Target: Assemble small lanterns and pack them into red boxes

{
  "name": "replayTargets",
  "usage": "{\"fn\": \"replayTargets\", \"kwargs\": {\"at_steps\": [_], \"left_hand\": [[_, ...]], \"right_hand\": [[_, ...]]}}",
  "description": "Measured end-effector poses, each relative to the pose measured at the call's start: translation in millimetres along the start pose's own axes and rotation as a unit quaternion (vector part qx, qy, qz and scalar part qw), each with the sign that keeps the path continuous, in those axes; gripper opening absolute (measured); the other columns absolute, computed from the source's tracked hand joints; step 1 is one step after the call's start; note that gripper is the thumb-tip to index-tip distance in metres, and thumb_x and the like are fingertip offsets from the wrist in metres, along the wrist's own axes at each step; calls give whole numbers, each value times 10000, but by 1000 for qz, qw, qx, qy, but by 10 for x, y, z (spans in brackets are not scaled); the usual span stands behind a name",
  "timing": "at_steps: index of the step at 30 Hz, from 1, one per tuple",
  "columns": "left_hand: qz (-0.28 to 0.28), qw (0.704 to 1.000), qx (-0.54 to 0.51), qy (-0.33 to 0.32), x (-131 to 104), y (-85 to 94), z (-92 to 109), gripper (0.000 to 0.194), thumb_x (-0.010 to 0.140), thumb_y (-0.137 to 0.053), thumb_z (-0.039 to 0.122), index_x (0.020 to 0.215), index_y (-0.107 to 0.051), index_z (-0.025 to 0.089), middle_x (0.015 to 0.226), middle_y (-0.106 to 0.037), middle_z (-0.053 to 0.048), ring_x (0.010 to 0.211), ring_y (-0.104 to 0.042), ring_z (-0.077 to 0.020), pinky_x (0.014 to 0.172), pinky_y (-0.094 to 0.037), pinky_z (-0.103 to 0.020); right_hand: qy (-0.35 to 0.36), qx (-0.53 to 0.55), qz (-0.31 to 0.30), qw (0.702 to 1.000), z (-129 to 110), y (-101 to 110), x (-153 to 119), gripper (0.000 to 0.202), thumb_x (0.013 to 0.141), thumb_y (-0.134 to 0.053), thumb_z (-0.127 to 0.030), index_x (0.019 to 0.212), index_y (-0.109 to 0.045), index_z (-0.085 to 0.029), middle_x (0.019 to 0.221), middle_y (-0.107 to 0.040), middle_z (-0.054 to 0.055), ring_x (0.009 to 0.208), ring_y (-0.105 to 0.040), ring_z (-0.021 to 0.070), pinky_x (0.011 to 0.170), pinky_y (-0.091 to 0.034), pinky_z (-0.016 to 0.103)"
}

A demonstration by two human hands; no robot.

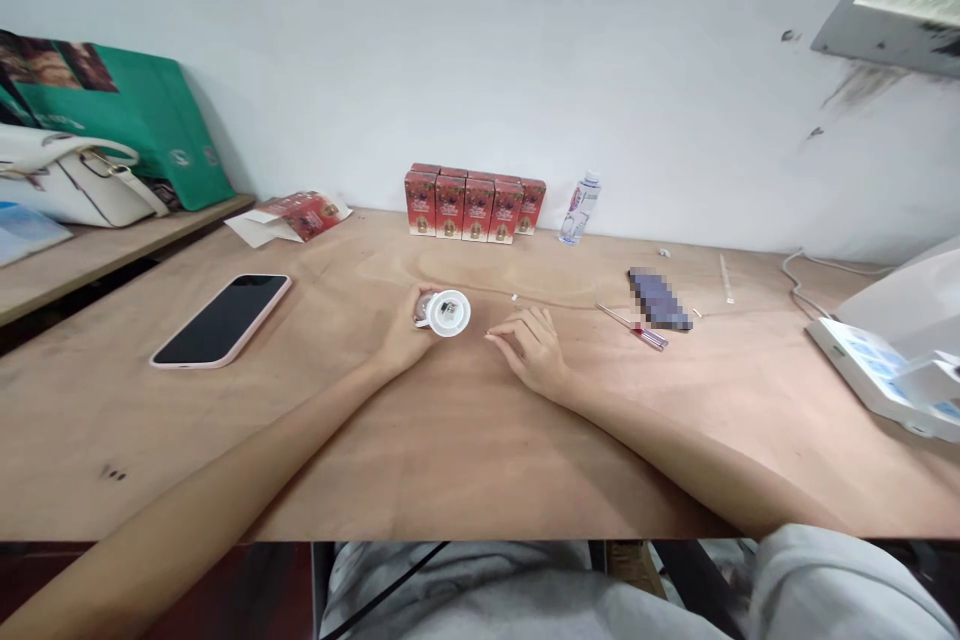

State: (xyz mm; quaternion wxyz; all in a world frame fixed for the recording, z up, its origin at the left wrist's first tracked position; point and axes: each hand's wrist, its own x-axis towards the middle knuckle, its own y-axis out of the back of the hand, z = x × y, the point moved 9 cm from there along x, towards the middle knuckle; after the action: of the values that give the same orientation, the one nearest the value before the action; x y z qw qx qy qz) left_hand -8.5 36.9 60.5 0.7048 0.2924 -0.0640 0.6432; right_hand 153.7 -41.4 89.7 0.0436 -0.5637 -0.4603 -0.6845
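My left hand (409,335) is closed around a small round white object (450,314), its open face turned towards me. Dark and metallic bits show in the middle of that face, and a little white loop juts from its left side. Behind it, a clear part is partly covered by my fingers. Just to the right, apart from the object, my right hand (531,348) rests low over the table with thumb and forefinger brought together. Whatever may be between those fingertips is too small to make out. A tiny white scrap (514,297) lies beyond the right hand.
Red boxes (463,208) stand by the wall beside a clear bottle (580,210). A phone (225,322) and flattened packaging (300,215) lie left. To the right are a screwdriver (634,328), a dark pixelated item (658,300) and a white device (885,380) with a cable.
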Motion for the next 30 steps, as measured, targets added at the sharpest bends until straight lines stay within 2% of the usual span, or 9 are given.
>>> {"fn": "replayTargets", "kwargs": {"at_steps": [2,5,9,14,17,20,23,26,30], "left_hand": [[-1,1000,-4,-10,1,-7,-6,459,581,-698,258,980,-491,166,982,-610,-67,888,-582,-199,806,-459,-339],[-7,1000,5,-19,-1,-26,-27,473,583,-713,287,984,-495,163,976,-608,-73,865,-582,-201,787,-464,-342],[-19,998,47,-24,-21,-49,-26,465,602,-706,281,1008,-508,166,1004,-607,-72,875,-580,-207,785,-462,-344],[-23,994,107,-28,-40,-48,17,433,630,-690,282,1015,-523,174,1020,-612,-65,899,-571,-206,813,-444,-349],[-21,990,133,-46,-35,-47,48,423,631,-693,297,1007,-534,185,1012,-620,-60,919,-563,-222,840,-428,-374],[-17,986,150,-66,-29,-44,77,412,628,-695,310,991,-540,193,992,-632,-60,918,-564,-242,862,-412,-400],[-17,985,156,-75,-30,-43,108,399,621,-696,303,974,-540,201,979,-641,-62,906,-567,-249,865,-405,-406],[-27,983,161,-78,-40,-56,146,389,636,-679,282,986,-533,194,998,-640,-68,919,-562,-252,864,-401,-406],[-37,980,173,-92,-51,-74,201,370,649,-661,264,988,-535,189,1022,-635,-61,942,-553,-260,862,-390,-396]], "right_hand": [[5,16,72,997,-77,22,79,141,876,-547,-289,783,-587,-192,702,-622,14,697,-539,138,677,-337,288],[-18,29,105,994,-92,-56,153,146,866,-565,-306,772,-586,-195,711,-628,12,697,-547,135,698,-343,294],[-35,35,92,995,-72,-154,176,135,870,-556,-301,790,-597,-200,738,-643,15,714,-555,139,706,-338,302],[-31,32,85,995,-87,-153,158,146,884,-523,-280,793,-602,-197,752,-646,22,718,-555,141,709,-339,308],[-50,47,41,997,-64,-215,163,175,896,-490,-292,801,-606,-202,774,-645,32,744,-563,151,736,-353,326],[-83,106,-11,991,-14,-298,174,199,901,-463,-311,803,-601,-206,801,-628,50,791,-564,165,758,-392,338],[-123,198,-12,972,56,-310,183,189,878,-491,-354,792,-569,-205,804,-590,51,785,-550,162,725,-440,320],[-195,284,9,939,200,-330,153,248,797,-595,-435,861,-535,-203,844,-564,39,728,-536,139,685,-468,294],[-258,423,-79,865,261,-594,87,406,741,-637,-494,1009,-521,-211,985,-582,52,748,-576,126,688,-495,278]]}}
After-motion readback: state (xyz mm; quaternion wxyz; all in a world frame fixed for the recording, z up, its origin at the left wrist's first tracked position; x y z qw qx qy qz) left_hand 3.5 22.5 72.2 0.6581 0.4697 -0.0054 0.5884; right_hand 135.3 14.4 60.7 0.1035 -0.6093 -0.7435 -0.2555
